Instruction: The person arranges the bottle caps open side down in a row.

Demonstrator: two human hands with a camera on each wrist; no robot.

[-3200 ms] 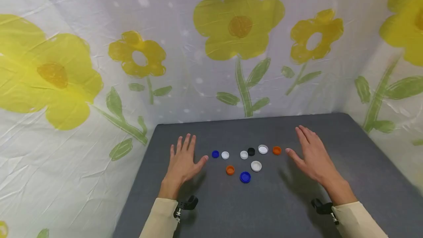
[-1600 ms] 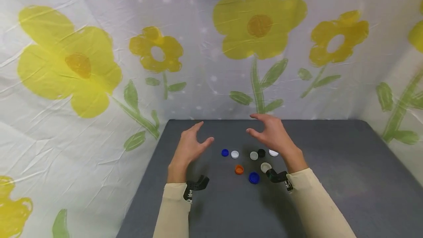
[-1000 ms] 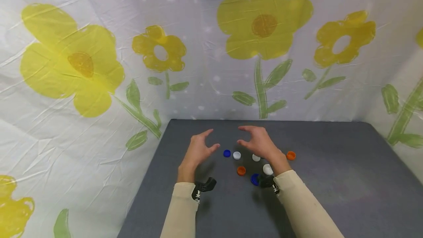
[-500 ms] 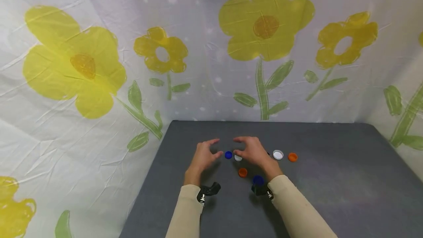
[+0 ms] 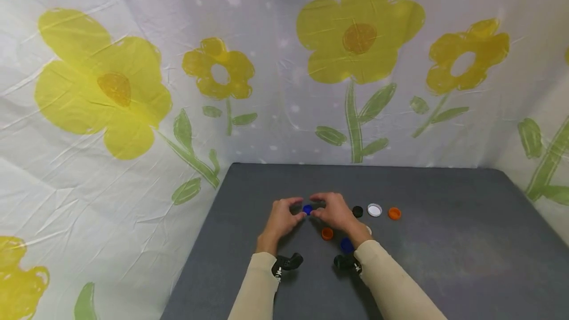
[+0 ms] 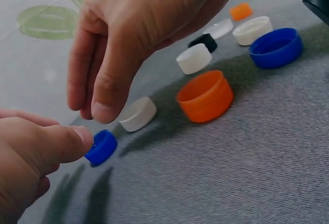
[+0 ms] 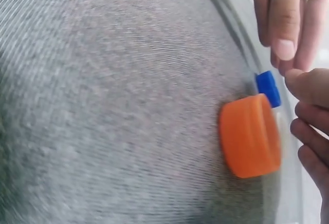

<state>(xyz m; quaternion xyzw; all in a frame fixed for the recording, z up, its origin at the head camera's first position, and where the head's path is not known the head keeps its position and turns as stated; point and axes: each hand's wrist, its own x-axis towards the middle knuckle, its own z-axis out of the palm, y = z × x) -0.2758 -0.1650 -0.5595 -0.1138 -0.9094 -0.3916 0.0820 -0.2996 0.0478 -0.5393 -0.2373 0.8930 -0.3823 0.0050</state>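
A small blue bottle cap (image 5: 307, 209) lies on the grey table between my two hands in the head view. My left hand (image 5: 282, 219) is at its left, thumb and fingers spread apart in a loose curve. In the left wrist view the left thumb's tip overlaps the blue cap (image 6: 103, 148). From the right, my right hand (image 5: 334, 212) reaches over it with a similar curve, its fingers pointing down. A white cap (image 6: 138, 113) sits beside the blue one, largely covered by the right hand in the head view. Neither hand shows anything in its grasp.
An orange cap (image 5: 327, 233) and a larger blue cap (image 5: 346, 245) lie nearer. To the right are a black cap (image 5: 357, 211), a white cap (image 5: 375, 210) and another orange cap (image 5: 394, 213). A flowered sheet (image 5: 275, 112) hangs behind the grey table (image 5: 444, 260).
Both hands, wide apart at first, have come together and lowered to either side of the small blue cap. The black cap shows again beyond the right hand. The caps keep their arrangement.
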